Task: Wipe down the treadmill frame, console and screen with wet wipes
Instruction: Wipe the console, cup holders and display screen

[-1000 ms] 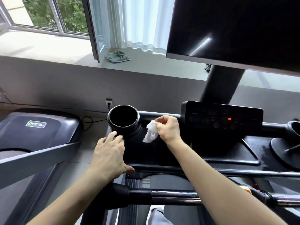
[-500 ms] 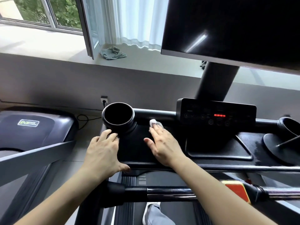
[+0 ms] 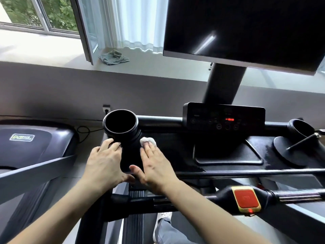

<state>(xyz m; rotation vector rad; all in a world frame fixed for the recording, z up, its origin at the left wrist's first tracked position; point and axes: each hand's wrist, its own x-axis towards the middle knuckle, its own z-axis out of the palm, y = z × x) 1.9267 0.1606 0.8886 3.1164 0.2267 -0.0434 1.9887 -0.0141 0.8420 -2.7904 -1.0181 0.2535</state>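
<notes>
The wet wipe (image 3: 147,140) is white; the console (image 3: 175,155) is black. The cup holder (image 3: 120,123) is black with a grey rim. The control panel (image 3: 223,118) is black with red lit digits. The screen (image 3: 246,27) is black, edged in silver below. 1 stop button (image 3: 246,199) is red, framed in yellow. The cloth (image 3: 114,58) is grey-green, the curtain (image 3: 139,23) white.
</notes>
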